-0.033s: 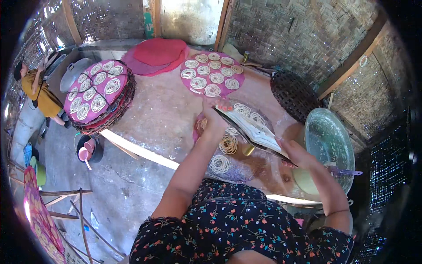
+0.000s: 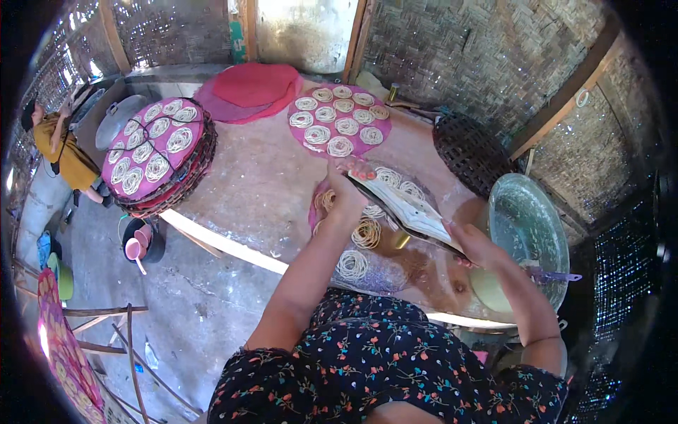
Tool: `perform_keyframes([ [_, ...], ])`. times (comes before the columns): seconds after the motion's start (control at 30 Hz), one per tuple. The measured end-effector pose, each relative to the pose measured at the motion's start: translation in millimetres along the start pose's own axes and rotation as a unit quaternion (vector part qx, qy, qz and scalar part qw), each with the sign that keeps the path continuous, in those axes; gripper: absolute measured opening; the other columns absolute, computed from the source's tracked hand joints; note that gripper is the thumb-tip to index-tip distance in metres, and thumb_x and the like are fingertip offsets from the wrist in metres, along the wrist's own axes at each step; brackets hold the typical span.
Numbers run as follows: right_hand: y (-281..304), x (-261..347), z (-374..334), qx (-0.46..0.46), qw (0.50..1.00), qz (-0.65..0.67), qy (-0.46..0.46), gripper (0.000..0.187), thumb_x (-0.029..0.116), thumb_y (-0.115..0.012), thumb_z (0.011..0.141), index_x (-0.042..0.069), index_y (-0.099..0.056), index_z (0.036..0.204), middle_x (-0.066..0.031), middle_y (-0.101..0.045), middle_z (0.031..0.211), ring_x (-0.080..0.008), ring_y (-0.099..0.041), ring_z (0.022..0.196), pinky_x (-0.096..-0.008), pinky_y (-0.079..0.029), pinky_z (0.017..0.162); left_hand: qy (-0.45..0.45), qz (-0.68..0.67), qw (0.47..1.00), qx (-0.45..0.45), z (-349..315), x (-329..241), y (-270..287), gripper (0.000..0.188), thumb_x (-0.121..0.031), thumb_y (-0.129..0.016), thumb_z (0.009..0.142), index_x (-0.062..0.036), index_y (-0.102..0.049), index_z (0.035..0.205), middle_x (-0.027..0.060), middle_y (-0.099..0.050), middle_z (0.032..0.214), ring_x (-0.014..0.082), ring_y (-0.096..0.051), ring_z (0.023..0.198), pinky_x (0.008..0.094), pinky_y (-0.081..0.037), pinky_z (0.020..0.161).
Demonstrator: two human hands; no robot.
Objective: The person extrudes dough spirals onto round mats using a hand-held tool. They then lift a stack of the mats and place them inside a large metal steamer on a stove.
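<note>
Both my hands grip the ends of a long flat hand press [image 2: 406, 208] with a whitish top and dark edges, tilted over the table. My left hand [image 2: 347, 192] is closed round its far end, and my right hand [image 2: 472, 242] closes round its near right end. A brass cylinder [image 2: 402, 241] shows under its middle. Below lies a purple round mat with noodle coils: a tan coil [image 2: 366, 233], a pale coil [image 2: 352, 265] nearest me, and a white coil [image 2: 388, 177] beyond the press. The press and my arms hide part of this mat.
A mat of pale coils [image 2: 340, 145] lies farther back, near folded pink cloths [image 2: 247, 88]. Stacked woven trays [image 2: 210, 166] with coils stand left. At right are a dark basket [image 2: 470, 152] and a green basin [image 2: 558, 233]. Another person [image 2: 74, 162] is far left.
</note>
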State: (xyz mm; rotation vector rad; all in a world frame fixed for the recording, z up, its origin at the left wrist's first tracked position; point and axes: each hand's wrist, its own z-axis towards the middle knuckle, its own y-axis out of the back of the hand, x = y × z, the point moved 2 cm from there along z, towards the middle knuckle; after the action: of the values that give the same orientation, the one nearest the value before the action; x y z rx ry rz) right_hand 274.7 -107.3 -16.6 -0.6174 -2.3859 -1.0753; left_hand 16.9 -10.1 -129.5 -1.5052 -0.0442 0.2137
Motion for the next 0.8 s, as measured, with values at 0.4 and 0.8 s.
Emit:
perform_keyframes([
  [0.4, 15.9, -8.9, -18.3, -0.062, 0.997, -0.048, 0.003, 0.066, 0.062, -0.034, 0.091, 0.002, -0.058, 0.074, -0.0006, -0.045, 0.048, -0.0093, -0.044, 0.039, -0.0254, -0.033, 0.036, 0.04, -0.043, 0.997, -0.052, -7.4, 19.8, -18.7, 0.051, -0.052, -0.031, 0.09, -0.0157, -0.037, 0.055, -0.0027, -0.031, 0.044, 0.0137, -0.031, 0.039, 0.0295, -0.031, 0.042],
  [0.8, 1.3, -12.9, -17.5, -0.079, 0.996, 0.01, 0.028, 0.073, 0.064, -0.038, 0.089, -0.005, -0.058, 0.074, -0.0083, -0.049, 0.056, -0.0159, -0.052, 0.052, -0.0329, -0.045, 0.051, 0.044, -0.018, 0.996, -0.071, -17.1, 5.5, -32.3, 0.049, -0.048, -0.031, 0.091, -0.0165, -0.036, 0.053, -0.0025, -0.028, 0.041, 0.0119, -0.027, 0.035, 0.0271, -0.028, 0.038],
])
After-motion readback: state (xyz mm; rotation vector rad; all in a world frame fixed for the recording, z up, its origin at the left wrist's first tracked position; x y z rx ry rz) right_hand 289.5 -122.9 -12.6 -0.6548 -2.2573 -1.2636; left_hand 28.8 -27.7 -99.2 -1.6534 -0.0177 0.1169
